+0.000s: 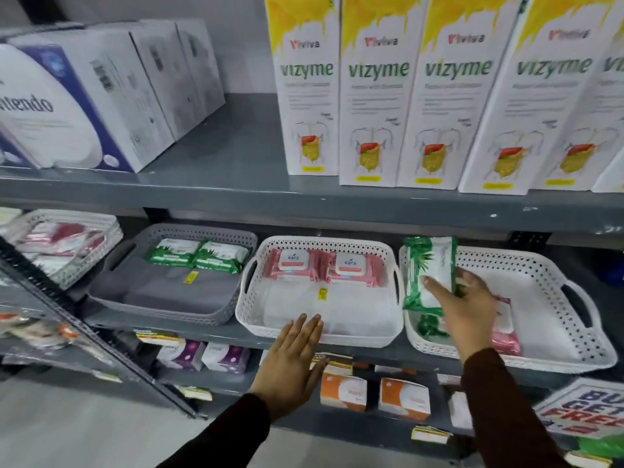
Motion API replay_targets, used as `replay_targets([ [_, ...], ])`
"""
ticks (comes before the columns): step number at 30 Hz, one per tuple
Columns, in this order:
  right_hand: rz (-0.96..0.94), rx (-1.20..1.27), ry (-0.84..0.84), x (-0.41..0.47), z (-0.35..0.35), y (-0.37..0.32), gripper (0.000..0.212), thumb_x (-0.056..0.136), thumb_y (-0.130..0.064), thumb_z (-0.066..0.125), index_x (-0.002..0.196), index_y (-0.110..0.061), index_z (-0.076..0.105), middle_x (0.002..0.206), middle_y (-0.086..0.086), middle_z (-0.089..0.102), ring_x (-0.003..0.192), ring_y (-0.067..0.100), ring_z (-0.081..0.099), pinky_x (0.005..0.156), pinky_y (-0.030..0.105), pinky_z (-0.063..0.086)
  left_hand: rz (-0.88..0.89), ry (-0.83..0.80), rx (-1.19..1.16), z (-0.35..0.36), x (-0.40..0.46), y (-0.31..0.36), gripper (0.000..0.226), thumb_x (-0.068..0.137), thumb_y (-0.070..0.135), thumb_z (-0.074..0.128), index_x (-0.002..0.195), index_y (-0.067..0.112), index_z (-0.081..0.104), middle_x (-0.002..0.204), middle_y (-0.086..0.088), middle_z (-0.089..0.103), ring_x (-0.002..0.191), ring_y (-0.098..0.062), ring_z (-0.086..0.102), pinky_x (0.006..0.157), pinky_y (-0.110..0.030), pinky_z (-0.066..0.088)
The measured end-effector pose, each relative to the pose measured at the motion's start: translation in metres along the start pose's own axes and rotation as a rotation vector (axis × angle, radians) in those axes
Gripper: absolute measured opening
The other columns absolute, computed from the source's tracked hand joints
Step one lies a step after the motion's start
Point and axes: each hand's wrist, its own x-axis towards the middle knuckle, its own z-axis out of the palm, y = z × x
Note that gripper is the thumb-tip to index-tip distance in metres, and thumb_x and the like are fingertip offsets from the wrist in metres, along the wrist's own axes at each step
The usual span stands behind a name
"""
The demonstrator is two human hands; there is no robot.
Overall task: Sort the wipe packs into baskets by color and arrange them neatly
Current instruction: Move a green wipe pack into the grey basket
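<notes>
Green wipe pack (429, 271): right hand (467, 300) fingers clasp it.
Left hand (293, 358): fingers released, flat.
Destination: grey basket (118, 265), laid flat beside its green packs (199, 255).

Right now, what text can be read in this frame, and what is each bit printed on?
"vizyme": tall yellow-white boxes, top shelf.
"viva": red logo above it, partly blurred.
"kara": pink packs, middle basket.
"...ntendo": cut off, white-blue box.
"BU / GET / FREE": cut-off sign, bottom right.
Unreadable: small print, barcodes, yellow stickers, shelf tags, lower boxes.
</notes>
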Motion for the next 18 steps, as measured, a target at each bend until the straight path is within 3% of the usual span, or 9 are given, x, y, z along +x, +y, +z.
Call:
replay_targets([
  [4, -0.020, 0.095, -0.156, -0.018, 0.054, -0.019, 0.056, 0.078, -0.005, 0.081, 0.128, -0.015, 0.057, 0.100, 0.002, 0.074, 0.080, 0.005, 0.074, 0.067, 0.017, 0.059, -0.062, 0.021, 0.019, -0.012, -0.024, -0.056, 0.063, 0.100, 0.046, 0.034, 0.150, 0.009, 0.025, 0.158, -0.004, 0.022, 0.147, -0.023, 0.016, 0.118, -0.037, 0.012],
  [7, -0.070, 0.093, -0.243, -0.040, 0.115, -0.027, 0.054, 0.078, 0.000, 0.081, 0.118, -0.024, 0.055, 0.091, -0.012, 0.076, 0.077, 0.000, 0.074, 0.065, 0.016, 0.059, -0.132, 0.029, 0.020, -0.019, -0.045, -0.103, 0.065, 0.099, 0.047, 0.034, 0.149, 0.006, 0.028, 0.157, -0.007, 0.024, 0.147, -0.024, 0.018, 0.118, -0.037, 0.012],
  [9, -0.089, 0.089, -0.325, -0.057, 0.162, -0.031, 0.054, 0.078, 0.002, 0.080, 0.112, -0.032, 0.055, 0.094, -0.012, 0.077, 0.080, 0.004, 0.075, 0.066, 0.022, 0.060, -0.184, 0.026, 0.017, -0.025, -0.058, -0.135, 0.068, 0.099, 0.051, 0.027, 0.149, 0.006, 0.027, 0.157, -0.006, 0.023, 0.146, -0.026, 0.018, 0.117, -0.038, 0.012],
  [13, -0.159, -0.018, -0.476, -0.094, 0.261, -0.043, 0.053, 0.078, -0.004, 0.081, 0.105, -0.041, 0.053, 0.107, -0.012, 0.068, 0.090, 0.017, 0.072, 0.075, 0.035, 0.059, -0.169, 0.022, 0.051, -0.037, -0.081, -0.190, 0.065, 0.098, 0.047, 0.033, 0.147, 0.005, 0.032, 0.156, -0.008, 0.029, 0.145, -0.028, 0.025, 0.117, -0.037, 0.011],
  [16, -0.162, -0.167, -0.550, -0.120, 0.335, -0.043, 0.041, 0.080, -0.013, 0.078, 0.103, -0.037, 0.053, 0.104, -0.006, 0.065, 0.083, 0.016, 0.065, 0.070, 0.020, 0.049, -0.183, 0.043, 0.042, -0.041, -0.100, -0.230, 0.063, 0.098, 0.044, 0.037, 0.146, 0.005, 0.034, 0.155, -0.008, 0.032, 0.144, -0.025, 0.025, 0.119, -0.033, 0.007],
  [18, -0.155, -0.241, -0.556, -0.130, 0.375, -0.038, 0.029, 0.084, -0.014, 0.073, 0.096, -0.033, 0.054, 0.101, -0.004, 0.064, 0.084, 0.022, 0.065, 0.067, 0.026, 0.043, -0.210, 0.055, 0.032, -0.043, -0.111, -0.252, 0.062, 0.098, 0.045, 0.035, 0.147, 0.006, 0.034, 0.155, -0.007, 0.032, 0.144, -0.023, 0.024, 0.119, -0.033, 0.006],
])
